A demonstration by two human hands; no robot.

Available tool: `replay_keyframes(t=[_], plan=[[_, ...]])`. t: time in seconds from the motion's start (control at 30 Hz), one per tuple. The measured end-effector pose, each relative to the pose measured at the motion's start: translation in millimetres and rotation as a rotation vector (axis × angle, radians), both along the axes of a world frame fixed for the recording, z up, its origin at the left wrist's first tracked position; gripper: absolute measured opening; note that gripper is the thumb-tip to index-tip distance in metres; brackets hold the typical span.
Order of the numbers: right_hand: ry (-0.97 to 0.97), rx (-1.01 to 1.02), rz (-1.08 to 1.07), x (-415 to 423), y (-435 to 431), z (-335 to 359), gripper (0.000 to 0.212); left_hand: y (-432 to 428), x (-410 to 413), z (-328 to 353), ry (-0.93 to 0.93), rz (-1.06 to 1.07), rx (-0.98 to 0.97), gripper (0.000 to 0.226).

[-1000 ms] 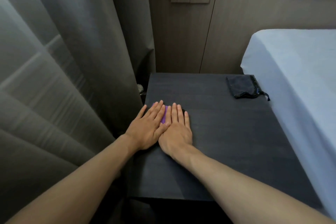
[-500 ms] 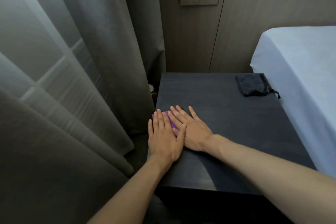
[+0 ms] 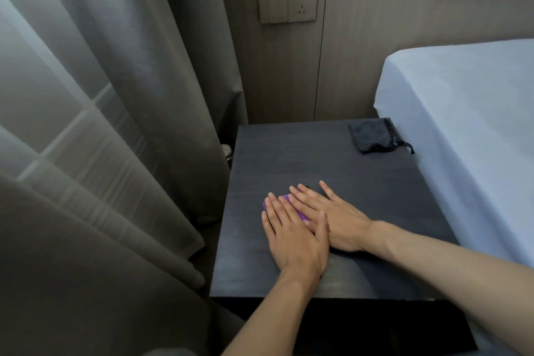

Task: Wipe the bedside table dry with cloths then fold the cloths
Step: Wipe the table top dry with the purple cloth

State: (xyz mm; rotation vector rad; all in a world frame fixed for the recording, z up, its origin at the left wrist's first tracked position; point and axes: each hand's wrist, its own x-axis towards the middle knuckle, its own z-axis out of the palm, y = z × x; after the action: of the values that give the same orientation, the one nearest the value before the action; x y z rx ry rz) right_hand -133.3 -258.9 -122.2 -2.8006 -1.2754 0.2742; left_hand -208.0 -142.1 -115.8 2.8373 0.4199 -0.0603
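A small purple cloth [image 3: 285,198] lies on the dark bedside table [image 3: 312,153], toward its left front. Both hands lie flat on the cloth and hide most of it. My left hand [image 3: 291,235] covers its near left part, fingers straight and pointing away from me. My right hand [image 3: 339,220] comes in from the right, fingers angled toward the far left, and my left thumb rests over its edge. A thin dark edge [image 3: 304,185] shows by my right fingertips; I cannot tell what it is.
A dark drawstring pouch [image 3: 372,137] lies at the table's far right corner. A bed with a pale sheet [image 3: 462,113] runs along the right side. Grey curtains [image 3: 121,101] hang close on the left. A wall socket [image 3: 289,4] is behind. A small round metal object [image 3: 226,151] sits beside the table's left edge.
Both hands have slid with the purple cloth toward me and to the right. My right hand has turned so its fingers point far left, and my left thumb now overlaps it.
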Motion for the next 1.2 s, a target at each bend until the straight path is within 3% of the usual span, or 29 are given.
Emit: replay_keyframes(t=[0.47,0.6,0.9,1.2], plan=[[-0.067,0.022,-0.244,-22.4,-112.9,-3.5,0.061,-95.9,9.7,-1.5,-0.043,-0.288,0.024,0.099],[-0.094,0.016,-0.393,-33.7,-134.5,-8.3,0.064,-114.0,19.1,-4.3,-0.102,-0.405,-0.026,0.096],[-0.281,0.074,-0.84,-72.9,-143.6,-20.4,0.062,-134.9,43.2,-4.7,-0.047,-0.838,0.103,0.091],[-0.184,0.176,-1.222,-100.6,-94.2,-21.4,0.067,-114.0,55.8,-0.6,-0.055,-1.212,0.16,0.077]])
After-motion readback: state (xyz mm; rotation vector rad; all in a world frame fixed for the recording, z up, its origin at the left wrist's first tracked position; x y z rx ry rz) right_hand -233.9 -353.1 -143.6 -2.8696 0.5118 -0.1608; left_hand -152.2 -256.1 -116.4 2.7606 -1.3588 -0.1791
